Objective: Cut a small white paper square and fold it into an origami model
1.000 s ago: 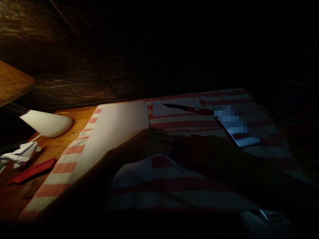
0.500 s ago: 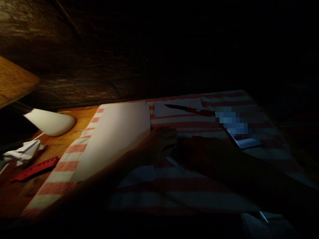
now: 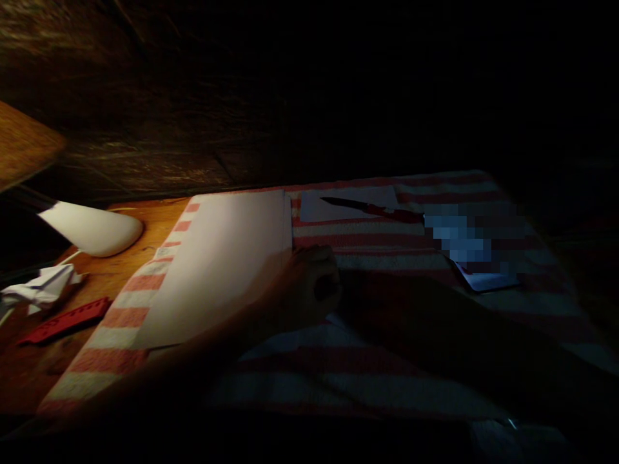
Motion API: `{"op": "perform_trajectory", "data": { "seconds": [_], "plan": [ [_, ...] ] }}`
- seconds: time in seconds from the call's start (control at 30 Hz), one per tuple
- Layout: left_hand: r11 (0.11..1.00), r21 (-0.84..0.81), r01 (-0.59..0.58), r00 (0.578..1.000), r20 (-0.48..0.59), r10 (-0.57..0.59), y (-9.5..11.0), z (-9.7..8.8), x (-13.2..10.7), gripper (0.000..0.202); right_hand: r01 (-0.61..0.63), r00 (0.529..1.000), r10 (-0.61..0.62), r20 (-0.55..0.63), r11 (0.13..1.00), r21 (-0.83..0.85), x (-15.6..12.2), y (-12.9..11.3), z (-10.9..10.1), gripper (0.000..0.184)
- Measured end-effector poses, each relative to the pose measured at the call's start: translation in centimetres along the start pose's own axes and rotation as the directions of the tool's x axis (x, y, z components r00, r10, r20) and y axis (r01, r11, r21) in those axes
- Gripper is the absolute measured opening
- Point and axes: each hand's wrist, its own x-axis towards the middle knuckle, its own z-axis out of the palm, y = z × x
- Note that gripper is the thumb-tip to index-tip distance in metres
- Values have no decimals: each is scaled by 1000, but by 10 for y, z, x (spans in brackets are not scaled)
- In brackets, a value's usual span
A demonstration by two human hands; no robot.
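Head cam: two hands together over one striped towel [image 3: 396, 260]. Left hand [image 3: 316, 283] is curled, right hand [image 3: 370, 299] is super dark, so can't tell what either grip's pinching. One pale slip [image 3: 337, 320] pokes out on their near side. One knife [image 3: 374, 209] far, one phone [image 3: 491, 281] right.

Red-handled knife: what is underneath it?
The knife lies over a white paper, its handle extending past it above the striped cloth; whatever it directly covers is hidden.

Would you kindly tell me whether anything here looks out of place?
The knife looks out of place, its bare blade lying over a small sheet, handle towards the phone; the white paper left of the striped cloth looks crumpled.
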Motion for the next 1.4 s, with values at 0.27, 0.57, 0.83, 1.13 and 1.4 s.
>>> {"op": "perform_trajectory", "data": {
  "seconds": [0.27,0.57,0.83,1.13,1.4],
  "plan": [
    [993,-24,114,993,-3,-114,2,3,2,12,33,999,-34,-24,998,-47,5,1,3,28],
    [993,58,106,993,35,-108,3,0,4,13,-45,998,36,-58,987,-156,4,-6,6,24],
    [979,137,151,988,23,-156,7,1,3,11,7,1000,-8,-14,998,-62,7,1,7,27],
    [985,90,145,989,-11,-145,-4,3,2,11,-88,996,88,-13,996,-15,7,2,6,25],
    [984,29,176,984,35,-177,-3,-2,6,33,-121,991,121,-48,993,0,10,1,12,20]
  ]
}}
